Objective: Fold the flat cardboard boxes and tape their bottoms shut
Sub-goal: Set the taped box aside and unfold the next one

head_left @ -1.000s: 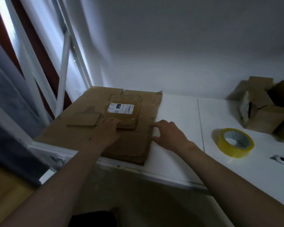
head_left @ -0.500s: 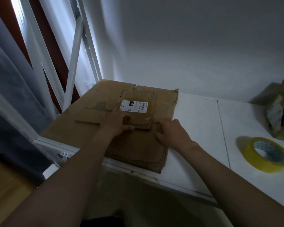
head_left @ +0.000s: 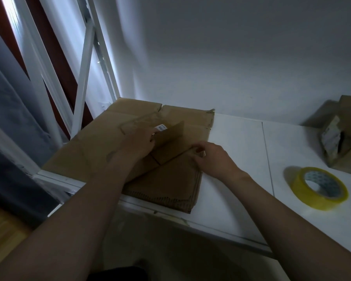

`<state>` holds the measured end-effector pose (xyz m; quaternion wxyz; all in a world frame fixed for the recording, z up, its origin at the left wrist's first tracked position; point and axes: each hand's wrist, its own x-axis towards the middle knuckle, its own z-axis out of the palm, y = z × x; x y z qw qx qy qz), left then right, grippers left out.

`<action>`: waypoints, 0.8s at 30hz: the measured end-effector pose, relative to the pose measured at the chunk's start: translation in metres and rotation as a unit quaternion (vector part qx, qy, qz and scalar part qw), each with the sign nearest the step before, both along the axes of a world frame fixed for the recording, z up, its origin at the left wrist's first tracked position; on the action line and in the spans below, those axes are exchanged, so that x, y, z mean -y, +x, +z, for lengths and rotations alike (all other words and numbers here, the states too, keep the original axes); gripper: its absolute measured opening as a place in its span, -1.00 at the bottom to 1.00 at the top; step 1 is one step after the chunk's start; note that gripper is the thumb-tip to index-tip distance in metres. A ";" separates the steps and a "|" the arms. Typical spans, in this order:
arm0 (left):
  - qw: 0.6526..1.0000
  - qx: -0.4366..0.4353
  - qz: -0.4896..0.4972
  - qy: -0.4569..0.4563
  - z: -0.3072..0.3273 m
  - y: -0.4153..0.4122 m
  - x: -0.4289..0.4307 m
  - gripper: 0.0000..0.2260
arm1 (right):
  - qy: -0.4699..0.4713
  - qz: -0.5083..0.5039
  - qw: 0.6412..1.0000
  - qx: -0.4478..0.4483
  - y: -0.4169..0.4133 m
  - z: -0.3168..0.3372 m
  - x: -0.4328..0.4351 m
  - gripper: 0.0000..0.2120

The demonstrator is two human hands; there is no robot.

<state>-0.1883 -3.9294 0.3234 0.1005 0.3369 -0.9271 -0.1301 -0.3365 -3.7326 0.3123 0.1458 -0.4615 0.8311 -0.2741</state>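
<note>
Frame point(head_left: 83, 78) stands far left, off the table's point(head_left: 241, 138) end. A stack point(head_left: 166, 183) of flat cardboard lies on that end.

Left hand point(head_left: 138, 142): fingers curled round the left edge of one small flat box point(head_left: 170, 145). The box is tilted up off the stack, far edge raised, with a label point(head_left: 162, 127) by the fingers.

Right hand point(head_left: 211, 157): at the box's right corner, fingers curled. I cannot tell whether it pinches card.

Step, as judged: taking one flat off the stack, not yet opened. The next move calls for both hands on opposite edges, squeezing it into a tube, then folding the bottom flaps.

Tape point(head_left: 318, 188) lies well right, untouched. Made boxes point(head_left: 344, 138) sit far right. The stack underneath crowds the work, so the box likely needs shifting rightward.
</note>
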 end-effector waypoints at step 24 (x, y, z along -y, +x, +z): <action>0.900 -0.435 -0.001 0.006 0.105 -0.037 -0.196 -0.95 | -0.382 -0.192 0.902 0.054 -0.067 0.103 -0.175 -0.85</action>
